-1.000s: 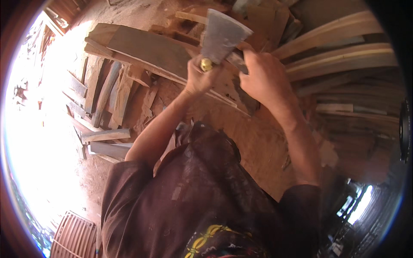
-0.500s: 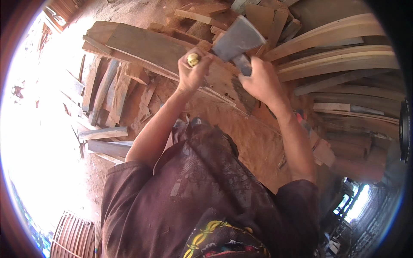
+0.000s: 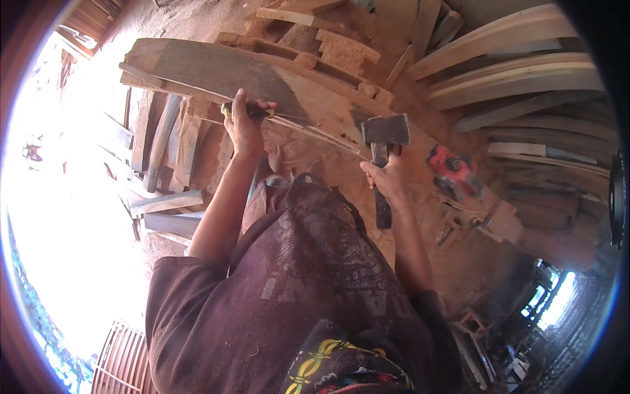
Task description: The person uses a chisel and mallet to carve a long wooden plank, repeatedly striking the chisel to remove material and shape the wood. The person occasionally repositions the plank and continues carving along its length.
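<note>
My left hand [image 3: 245, 131] is closed round a hand tool with a black-and-yellow handle [image 3: 256, 113]. Its thin shaft points right, over the edge of a long wooden plank [image 3: 216, 70]; whether it touches the wood I cannot tell. In my right hand [image 3: 388, 176] is a hatchet [image 3: 386, 130], gripped by its short dark handle just below the head. The hatchet head stands uppermost, beside the plank's right part, and the handle's end hangs below my fist. A dark grey patch covers much of the plank's left part.
Curved boards [image 3: 518, 79] are stacked at the right. A red power tool [image 3: 454, 172] lies on the sawdust-covered ground to the right of the hatchet. Offcuts [image 3: 172, 141] lean at the left, and my bare foot [image 3: 275, 159] shows below the plank.
My left hand has moved left and slightly down, and its tool has turned from end-on to sideways. My right hand has dropped with the hatchet, whose head has turned from broadside to narrower.
</note>
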Demonstrator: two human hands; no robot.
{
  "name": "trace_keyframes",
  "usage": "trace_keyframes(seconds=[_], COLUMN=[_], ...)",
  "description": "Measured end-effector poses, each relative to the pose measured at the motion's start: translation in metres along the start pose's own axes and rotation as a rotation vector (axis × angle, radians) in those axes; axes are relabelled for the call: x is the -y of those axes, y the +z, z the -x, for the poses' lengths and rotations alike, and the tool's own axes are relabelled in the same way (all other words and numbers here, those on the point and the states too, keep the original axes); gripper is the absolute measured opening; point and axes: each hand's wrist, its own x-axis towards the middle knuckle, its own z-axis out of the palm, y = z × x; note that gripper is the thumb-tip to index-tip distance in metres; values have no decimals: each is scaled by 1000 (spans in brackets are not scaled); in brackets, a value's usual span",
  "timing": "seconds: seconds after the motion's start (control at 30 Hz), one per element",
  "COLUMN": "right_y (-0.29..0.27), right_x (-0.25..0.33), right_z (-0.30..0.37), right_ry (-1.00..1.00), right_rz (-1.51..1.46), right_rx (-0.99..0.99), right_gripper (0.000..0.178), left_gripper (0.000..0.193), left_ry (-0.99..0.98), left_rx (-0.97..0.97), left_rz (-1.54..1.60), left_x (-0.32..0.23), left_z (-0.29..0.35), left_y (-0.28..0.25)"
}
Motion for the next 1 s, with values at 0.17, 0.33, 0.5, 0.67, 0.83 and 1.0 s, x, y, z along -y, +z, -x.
trace_keyframes(seconds=[0.17,0.33,0.5,0.67,0.83,1.0], right_y=[6,4,6,6,6,3], right_x=[1,0,-2,3,-1,7], right_z=[3,2,3,3,0,3], right_ry=[2,7,41,49,59,77], right_rz=[-47,-5,-50,-53,-68,-39], right_rx=[-29,-46,-50,-22,-25,-2], right_gripper=[25,27,23,22,22,22], left_gripper=[38,39,42,38,28,44], left_ry=[-104,102,353,423,578,592], left_rx=[-181,35,328,621,638,613], left_rz=[-61,-555,-1190,-1644,-1534,-1478], left_x=[26,50,1,21,18,14], left_z=[20,46,53,42,25,30], left_y=[-29,-29,27,43,23,11])
